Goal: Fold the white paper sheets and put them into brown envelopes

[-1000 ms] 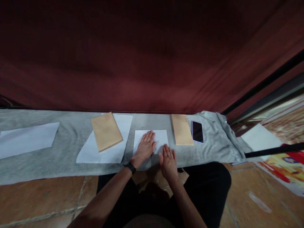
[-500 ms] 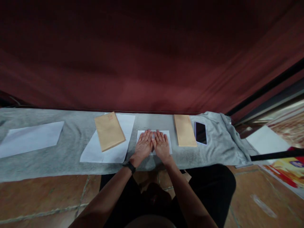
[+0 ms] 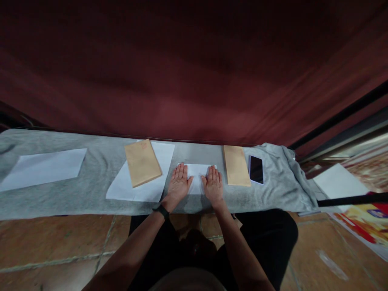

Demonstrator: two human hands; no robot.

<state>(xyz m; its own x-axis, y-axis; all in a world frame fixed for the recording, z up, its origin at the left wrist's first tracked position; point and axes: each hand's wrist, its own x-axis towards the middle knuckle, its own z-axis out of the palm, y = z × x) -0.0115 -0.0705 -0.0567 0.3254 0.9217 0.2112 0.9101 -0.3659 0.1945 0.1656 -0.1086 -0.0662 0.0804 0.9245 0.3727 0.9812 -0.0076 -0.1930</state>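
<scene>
A white sheet of folded paper (image 3: pixel 196 178) lies flat in front of me on the grey cloth (image 3: pixel 97 178). My left hand (image 3: pixel 179 184) rests palm down over its left end, fingers stretched out and thumb apart. Over the right end lies my right hand (image 3: pixel 213 186), also flat with its fingers extended. Neither hand grips anything. The palms hide both ends of the paper. A dark band (image 3: pixel 162 211) circles my left wrist.
To the left, brown envelopes (image 3: pixel 143 163) lie on larger white sheets (image 3: pixel 163 161), with another white paper (image 3: pixel 48 167) farther left. On the right are more brown envelopes (image 3: pixel 237 166) and a phone (image 3: pixel 256 169). A dark red surface (image 3: pixel 182 101) rises behind the cloth.
My hands have slid apart from the middle of the paper toward its two ends, uncovering its centre. Both stay flat.
</scene>
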